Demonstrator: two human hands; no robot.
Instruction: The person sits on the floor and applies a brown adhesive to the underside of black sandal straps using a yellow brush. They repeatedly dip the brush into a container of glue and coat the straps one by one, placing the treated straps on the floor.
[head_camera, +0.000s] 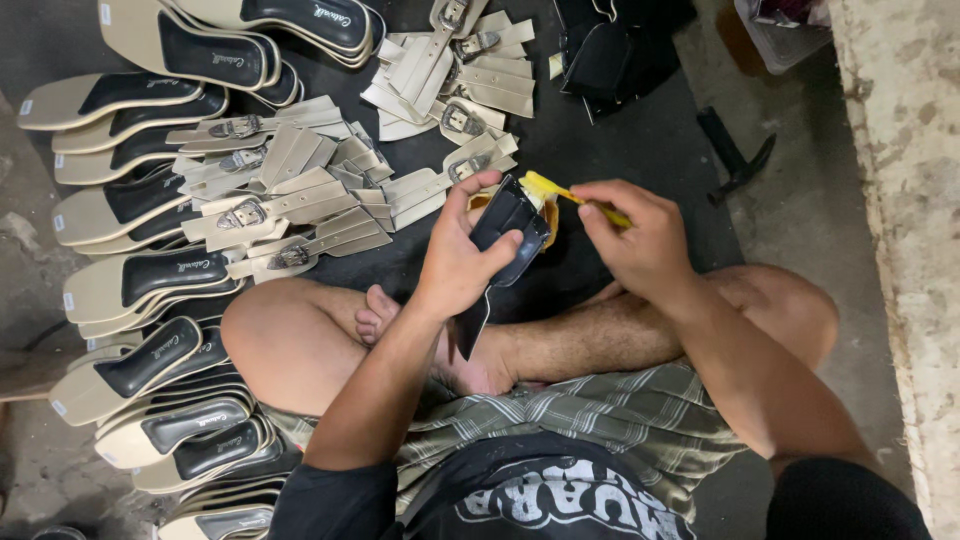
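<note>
Above crossed legs, left hand (462, 258) fingers clasp black strap (508, 228); seemingly glued.

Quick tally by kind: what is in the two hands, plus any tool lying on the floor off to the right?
black shoe piece: 1, gripped in the left hand
yellow brush: 1, gripped in the right hand
dark hammer-like tool: 1, on the floor
Total: 3
</note>
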